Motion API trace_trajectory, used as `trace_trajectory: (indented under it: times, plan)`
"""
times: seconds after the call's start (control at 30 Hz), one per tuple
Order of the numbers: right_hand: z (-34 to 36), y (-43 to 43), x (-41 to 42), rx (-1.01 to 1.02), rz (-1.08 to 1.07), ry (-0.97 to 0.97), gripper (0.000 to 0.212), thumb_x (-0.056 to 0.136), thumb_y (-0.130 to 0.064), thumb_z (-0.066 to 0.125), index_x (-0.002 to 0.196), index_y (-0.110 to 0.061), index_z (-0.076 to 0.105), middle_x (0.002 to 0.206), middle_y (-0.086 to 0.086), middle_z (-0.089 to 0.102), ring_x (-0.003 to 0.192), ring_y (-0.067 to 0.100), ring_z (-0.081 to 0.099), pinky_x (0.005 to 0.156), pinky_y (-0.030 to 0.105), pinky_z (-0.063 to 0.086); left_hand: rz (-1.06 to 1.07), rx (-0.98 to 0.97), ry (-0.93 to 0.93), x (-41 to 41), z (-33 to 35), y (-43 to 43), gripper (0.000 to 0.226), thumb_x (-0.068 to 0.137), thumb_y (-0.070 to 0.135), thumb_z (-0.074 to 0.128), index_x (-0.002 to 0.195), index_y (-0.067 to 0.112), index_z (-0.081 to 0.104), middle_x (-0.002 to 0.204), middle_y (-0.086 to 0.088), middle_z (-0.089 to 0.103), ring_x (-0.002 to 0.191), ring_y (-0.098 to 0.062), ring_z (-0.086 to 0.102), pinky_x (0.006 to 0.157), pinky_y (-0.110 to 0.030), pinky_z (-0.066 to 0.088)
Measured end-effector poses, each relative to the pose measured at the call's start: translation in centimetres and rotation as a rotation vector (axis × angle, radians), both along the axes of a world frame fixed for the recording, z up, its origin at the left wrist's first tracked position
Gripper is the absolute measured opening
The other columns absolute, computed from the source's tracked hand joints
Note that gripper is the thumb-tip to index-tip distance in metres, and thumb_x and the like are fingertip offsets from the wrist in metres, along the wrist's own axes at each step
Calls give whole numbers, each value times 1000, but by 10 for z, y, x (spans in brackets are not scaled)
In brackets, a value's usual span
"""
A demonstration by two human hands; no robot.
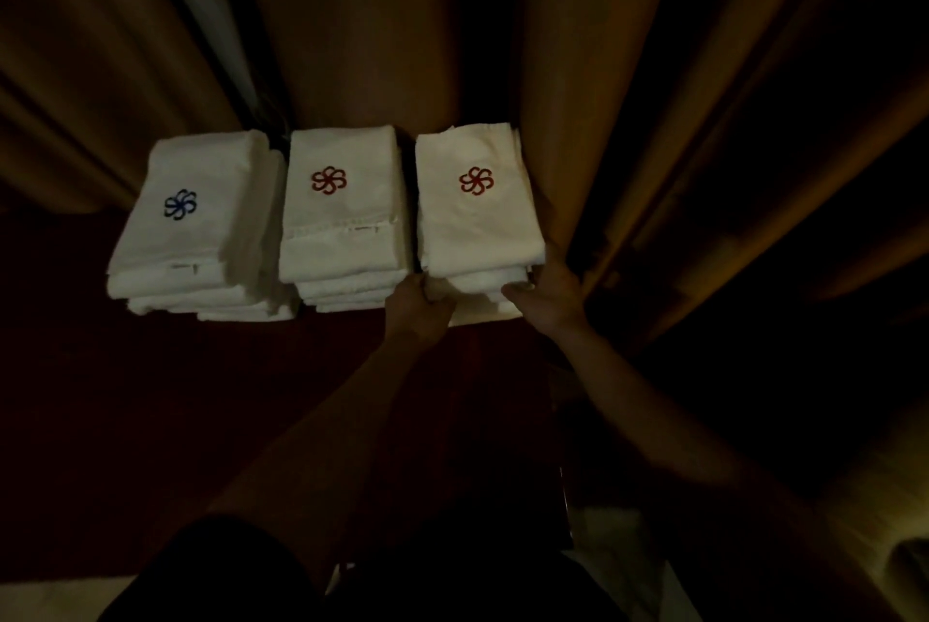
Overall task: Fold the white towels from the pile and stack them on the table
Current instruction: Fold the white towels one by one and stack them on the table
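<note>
Left hand (pixel 420 304) grips the near left corner of the right towel stack (pixel 477 219), fingers curled into its layers | right hand (pixel 550 292) holds the near right corner, fingertips tucked between towels | stack sits at the far edge of the dark red table (pixel 251 395), just beside the middle stack (pixel 342 219) | left stack (pixel 201 229) carries a blue emblem | tan curtain (pixel 452 18) hangs behind

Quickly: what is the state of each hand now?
Left hand: holds the right towel stack at its near edge.
Right hand: holds the same stack.
</note>
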State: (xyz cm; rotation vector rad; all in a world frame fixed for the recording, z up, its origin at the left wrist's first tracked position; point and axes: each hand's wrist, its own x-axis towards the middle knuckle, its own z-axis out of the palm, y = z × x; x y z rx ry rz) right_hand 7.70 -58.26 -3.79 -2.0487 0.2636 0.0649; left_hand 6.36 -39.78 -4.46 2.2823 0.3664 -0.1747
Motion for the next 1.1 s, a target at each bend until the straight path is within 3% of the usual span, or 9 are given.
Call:
trace_trajectory:
  times: [0.17, 0.27, 0.37, 0.47, 0.67, 0.8, 0.9, 0.97, 1.1]
  plan:
    - [4, -1, 4, 48, -52, -80, 64, 82, 0, 68, 140, -13, 46, 126, -1, 56, 123, 24, 55, 103, 34, 47, 7, -23, -69, 3, 7, -1, 25, 87, 20, 68, 107, 4, 67, 100, -10, 70, 95, -27, 66, 69, -21, 38]
    - [8, -3, 9, 44, -83, -108, 61, 83, -1, 69, 139, -12, 48, 125, 3, 59, 118, 25, 58, 100, 36, 49, 25, -65, -74, 4, 13, -4, 26, 89, 19, 68, 112, 6, 68, 98, -4, 69, 88, -15, 62, 67, -17, 39]
    - [4, -3, 10, 21, -72, -99, 58, 85, -5, 69, 139, -12, 49, 130, 8, 61, 117, 26, 60, 100, 42, 51, -8, -48, -45, 7, 8, -4, 35, 91, 23, 68, 120, 5, 65, 111, -10, 70, 100, -20, 64, 70, -17, 38]
    - [-3, -6, 6, -16, -36, -72, 47, 90, -13, 67, 136, -12, 54, 128, 9, 63, 116, 26, 61, 96, 37, 52, -5, -27, 21, 7, 7, -8, 39, 93, 25, 66, 123, 2, 60, 121, -14, 66, 110, -27, 61, 70, -18, 35]
    - [3, -5, 3, -77, -30, -170, 35, 95, -20, 65, 129, -13, 61, 121, 6, 67, 110, 21, 63, 84, 25, 49, 67, -128, -148, 7, 17, -20, 49, 87, 11, 64, 133, 6, 49, 128, -16, 61, 118, -30, 58, 100, -38, 49]
    - [11, -4, 7, -131, -81, -278, 32, 92, -25, 67, 120, -11, 66, 109, 7, 72, 101, 23, 67, 87, 39, 57, 92, -131, -224, 13, 23, -18, 29, 92, 15, 64, 119, 6, 60, 108, -13, 69, 101, -27, 64, 78, -24, 46]
    - [20, 1, 12, -162, -95, -331, 30, 91, -26, 69, 116, -10, 68, 105, 8, 74, 97, 23, 69, 76, 24, 49, 130, -189, -327, 14, 31, -16, 19, 94, 17, 63, 111, 9, 63, 91, 2, 64, 85, -13, 63, 68, -13, 38]
    - [26, 6, 13, -161, -90, -343, 29, 91, -23, 70, 115, -8, 68, 102, 8, 74, 94, 20, 68, 70, 14, 40, 160, -216, -382, 13, 35, -16, 13, 96, 16, 59, 108, 14, 60, 87, 9, 60, 73, 3, 56, 68, -14, 40]
    - [25, 12, 8, -150, -35, -364, 32, 91, -23, 70, 118, -7, 66, 104, 9, 74, 94, 20, 69, 75, 19, 46, 141, -204, -449, 12, 22, -12, 17, 96, 11, 54, 112, 9, 58, 106, -6, 66, 93, -10, 61, 81, -27, 53]
